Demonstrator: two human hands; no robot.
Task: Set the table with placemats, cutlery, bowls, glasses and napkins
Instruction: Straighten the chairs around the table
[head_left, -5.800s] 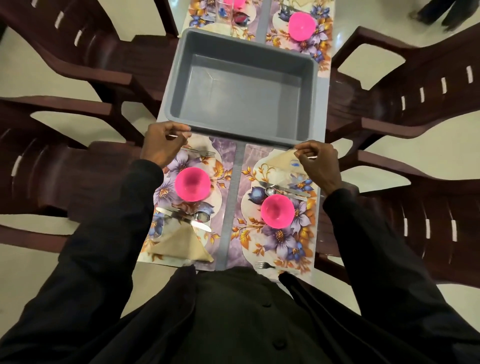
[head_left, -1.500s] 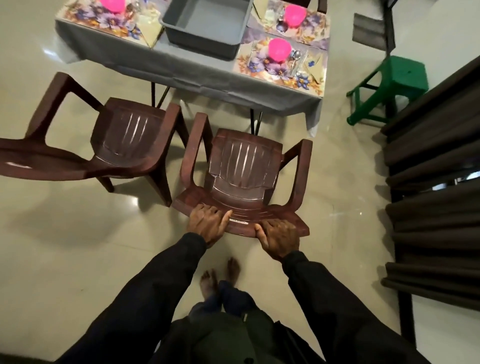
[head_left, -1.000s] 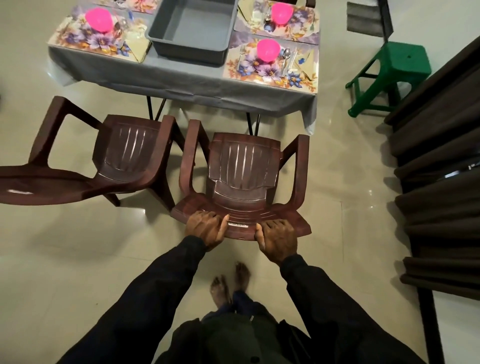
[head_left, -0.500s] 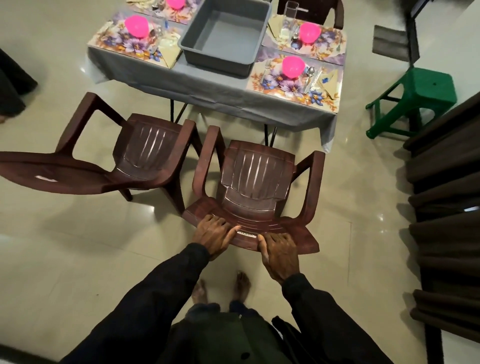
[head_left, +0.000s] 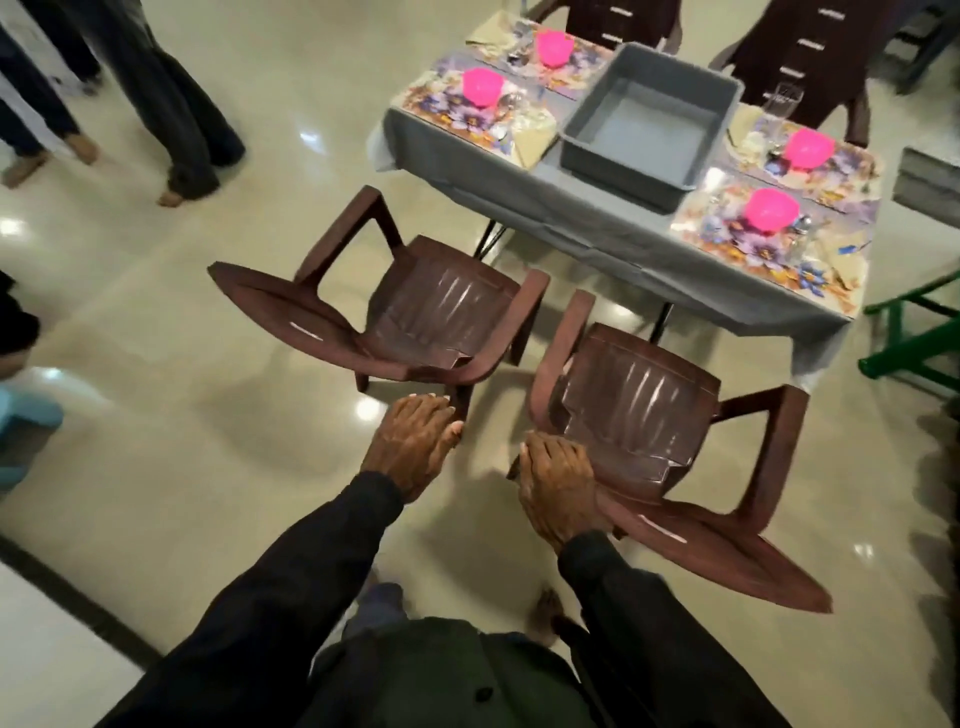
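so the person's standing behind two brown plastic chairs, well back from the table (head_left: 571, 218). right hand (head_left: 558, 483) sits on the top corner of the right chair (head_left: 639, 395) backrest with the fingers curled over its edge, so it's gripping that chair. left hand (head_left: 413, 447) is stretched out, fingers straight and together, tips right at the back corner of the left chair (head_left: 441, 312), can't tell if they actually touch it. table has a grey cloth with four flowery placemats (head_left: 722, 223), a pink bowl (head_left: 771, 209) on each, folded napkins (head_left: 535, 137) beside them, a glass (head_left: 782, 104) at the far right setting, and the cutlery (head_left: 802, 231) is just a shiny blur. a grey tub (head_left: 649, 119) sits in the middle between the mats. green stool (head_left: 914, 332) off to the right, other people's legs (head_left: 171, 104) top left
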